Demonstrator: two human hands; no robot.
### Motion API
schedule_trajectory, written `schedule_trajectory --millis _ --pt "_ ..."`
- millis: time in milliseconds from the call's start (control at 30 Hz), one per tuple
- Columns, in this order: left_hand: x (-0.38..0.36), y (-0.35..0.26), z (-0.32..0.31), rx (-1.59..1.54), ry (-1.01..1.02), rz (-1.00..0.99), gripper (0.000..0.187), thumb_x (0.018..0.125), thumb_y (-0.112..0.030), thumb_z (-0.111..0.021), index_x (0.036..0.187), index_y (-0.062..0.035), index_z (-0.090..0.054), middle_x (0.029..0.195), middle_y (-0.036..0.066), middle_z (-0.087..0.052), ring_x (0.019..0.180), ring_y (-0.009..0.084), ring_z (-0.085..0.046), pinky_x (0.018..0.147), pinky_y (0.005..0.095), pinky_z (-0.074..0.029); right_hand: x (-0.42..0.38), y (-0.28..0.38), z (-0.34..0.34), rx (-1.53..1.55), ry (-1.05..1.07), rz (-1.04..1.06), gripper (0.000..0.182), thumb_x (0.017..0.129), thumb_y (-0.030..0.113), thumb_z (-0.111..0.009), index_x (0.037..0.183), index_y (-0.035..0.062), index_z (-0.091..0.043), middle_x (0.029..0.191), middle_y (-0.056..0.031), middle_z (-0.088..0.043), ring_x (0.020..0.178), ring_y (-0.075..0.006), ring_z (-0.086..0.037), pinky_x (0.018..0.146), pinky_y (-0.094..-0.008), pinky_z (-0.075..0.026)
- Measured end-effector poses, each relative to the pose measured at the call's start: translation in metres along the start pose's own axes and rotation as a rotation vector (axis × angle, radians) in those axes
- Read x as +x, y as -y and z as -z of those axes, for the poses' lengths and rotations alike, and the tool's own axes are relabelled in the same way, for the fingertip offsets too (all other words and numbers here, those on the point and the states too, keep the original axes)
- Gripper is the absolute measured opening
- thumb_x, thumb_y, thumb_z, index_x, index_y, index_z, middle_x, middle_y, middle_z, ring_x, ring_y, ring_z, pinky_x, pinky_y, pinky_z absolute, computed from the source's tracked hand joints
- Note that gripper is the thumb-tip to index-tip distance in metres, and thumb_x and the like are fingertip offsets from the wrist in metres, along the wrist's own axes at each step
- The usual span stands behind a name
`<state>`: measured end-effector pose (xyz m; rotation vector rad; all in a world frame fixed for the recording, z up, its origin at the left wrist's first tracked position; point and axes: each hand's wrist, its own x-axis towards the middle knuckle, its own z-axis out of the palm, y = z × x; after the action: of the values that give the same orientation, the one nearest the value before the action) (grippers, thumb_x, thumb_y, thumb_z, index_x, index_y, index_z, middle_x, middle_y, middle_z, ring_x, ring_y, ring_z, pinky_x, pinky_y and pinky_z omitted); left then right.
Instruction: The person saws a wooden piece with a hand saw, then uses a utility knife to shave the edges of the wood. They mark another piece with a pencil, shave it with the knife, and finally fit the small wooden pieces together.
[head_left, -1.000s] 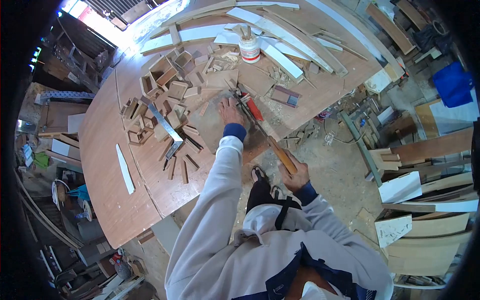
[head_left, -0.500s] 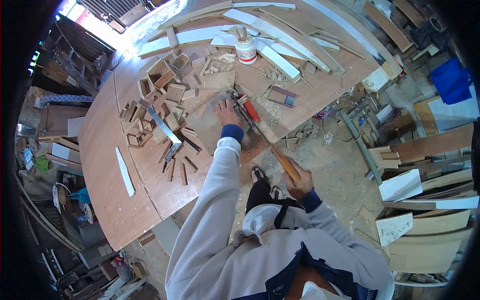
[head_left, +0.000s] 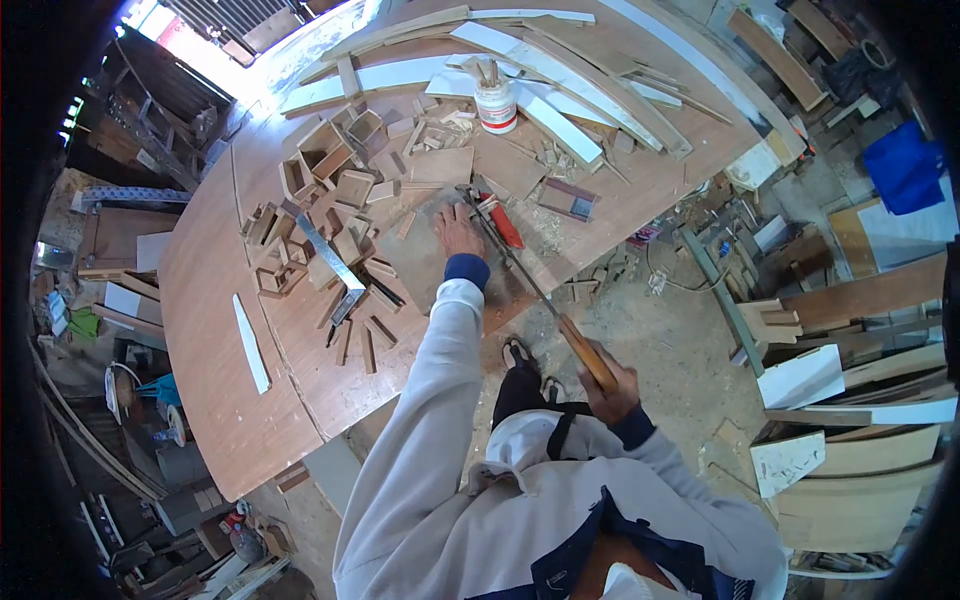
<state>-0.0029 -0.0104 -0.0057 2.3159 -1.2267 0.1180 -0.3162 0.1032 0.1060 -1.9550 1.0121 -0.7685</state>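
My right hand [head_left: 614, 396] is wrapped round the long wooden handle of a saw [head_left: 584, 352]. Its thin blade runs from the handle up past the table edge to just right of my left hand [head_left: 459, 232]. That left hand lies palm down, fingers stretched out, on a flat brownish board [head_left: 410, 262] at the table edge. What lies under its fingertips is hidden. A red object [head_left: 506, 226] is close along the blade's right side. A metal square [head_left: 328, 252] rests on small wood pieces to the left.
Small wooden box frames [head_left: 322, 152] and offcuts cover the middle of the table [head_left: 205, 330]. A white tub [head_left: 495, 108] holding sticks stands beyond my left hand. Long curved strips [head_left: 575, 75] lie at the back. Boards [head_left: 860, 450] are stacked on the floor at right.
My right hand has drawn back toward my body and slightly right, pulling the saw with it. My left hand stays almost in place on the board.
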Motion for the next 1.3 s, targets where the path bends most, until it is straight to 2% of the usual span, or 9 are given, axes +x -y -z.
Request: schedule_trajectory --millis 300,367,467,667,800,900,1100,1200,1300 --pt "-0.002 -0.001 -0.002 -0.034 0.003 -0.027 0.050 0.056 -0.002 -0.065 0.104 -0.0064 -0.051 0.111 0.016 -0.044 0.107 0.0375 -0.040 0.092 0.0490 -0.034 0.024 -0.010 -0.024 0.083 0.035 -0.173 0.041 0.081 0.013 -0.060 0.120 0.0030 -0.050 0.094 -0.0218 -0.062 0.083 -0.0364 -0.062 0.068 -0.0368 -0.052" --pt "-0.003 -0.014 0.017 0.034 0.017 0.007 0.038 0.066 0.002 -0.055 0.103 -0.0070 -0.050 0.110 0.015 -0.045 0.106 0.0364 -0.042 0.087 0.0470 -0.037 0.008 0.000 -0.005 0.046 0.038 -0.078 0.043 0.081 0.015 -0.061 0.121 0.0013 -0.050 0.095 -0.0238 -0.061 0.084 -0.0369 -0.062 0.068 -0.0369 -0.052" --pt "-0.003 -0.012 0.016 0.015 -0.003 -0.022 0.038 0.066 0.003 -0.055 0.102 -0.0073 -0.051 0.109 0.014 -0.046 0.105 0.0362 -0.042 0.086 0.0466 -0.038 -0.014 -0.006 0.001 0.100 -0.016 -0.059 0.043 0.081 0.019 -0.061 0.121 0.0033 -0.051 0.099 -0.0221 -0.061 0.085 -0.0366 -0.062 0.069 -0.0375 -0.052" --pt "-0.002 -0.007 0.011 -0.077 -0.022 -0.035 0.040 0.065 0.003 -0.055 0.103 -0.0062 -0.053 0.110 0.018 -0.045 0.106 0.0389 -0.041 0.089 0.0506 -0.036 0.033 -0.027 -0.034 0.024 0.038 -0.095 0.043 0.084 0.020 -0.059 0.121 0.0007 -0.050 0.098 -0.0218 -0.062 0.080 -0.0351 -0.064 0.066 -0.0346 -0.053" --pt "0.001 -0.001 0.005 -0.065 -0.012 -0.016 0.040 0.065 0.003 -0.055 0.104 -0.0064 -0.053 0.110 0.018 -0.045 0.106 0.0390 -0.041 0.089 0.0506 -0.036 0.001 -0.002 -0.005 0.120 0.075 -0.160 0.045 0.084 0.020 -0.059 0.121 -0.0026 -0.049 0.092 -0.0233 -0.062 0.076 -0.0353 -0.065 0.065 -0.0339 -0.053" --pt "-0.002 -0.004 0.009 -0.048 0.021 -0.023 0.042 0.064 0.003 -0.057 0.104 -0.0066 -0.052 0.110 0.017 -0.044 0.106 0.0389 -0.041 0.088 0.0508 -0.037 -0.012 -0.009 -0.007 0.076 -0.076 0.013 0.043 0.082 0.016 -0.059 0.121 0.0003 -0.050 0.086 -0.0207 -0.064 0.077 -0.0341 -0.065 0.066 -0.0338 -0.053" --pt "0.000 -0.006 0.007 -0.050 0.002 -0.038 0.047 0.060 0.005 -0.059 0.105 -0.0075 -0.051 0.110 0.016 -0.044 0.106 0.0381 -0.040 0.086 0.0513 -0.038 0.027 -0.014 -0.027 0.046 0.017 -0.118 0.044 0.077 0.007 -0.062 0.120 0.0003 -0.051 0.095 -0.0180 -0.064 0.079 -0.0331 -0.065 0.066 -0.0343 -0.053" --pt "-0.002 -0.002 0.005 -0.004 -0.015 -0.023 0.047 0.060 0.006 -0.059 0.104 -0.0075 -0.050 0.109 0.016 -0.044 0.105 0.0380 -0.041 0.085 0.0510 -0.038 -0.006 -0.009 -0.006 -0.030 0.025 -0.082 0.042 0.083 0.018 -0.061 0.122 0.0062 -0.051 0.101 -0.0148 -0.064 0.086 -0.0290 -0.065 0.071 -0.0351 -0.049" --pt "-0.001 0.000 0.004 -0.040 -0.024 -0.048 0.045 0.060 0.005 -0.058 0.104 -0.0077 -0.051 0.108 0.015 -0.045 0.104 0.0377 -0.041 0.085 0.0499 -0.038 -0.013 -0.015 -0.006 0.005 0.028 -0.086 0.042 0.083 0.018 -0.061 0.123 0.0073 -0.051 0.103 -0.0134 -0.063 0.087 -0.0272 -0.065 0.071 -0.0364 -0.049"
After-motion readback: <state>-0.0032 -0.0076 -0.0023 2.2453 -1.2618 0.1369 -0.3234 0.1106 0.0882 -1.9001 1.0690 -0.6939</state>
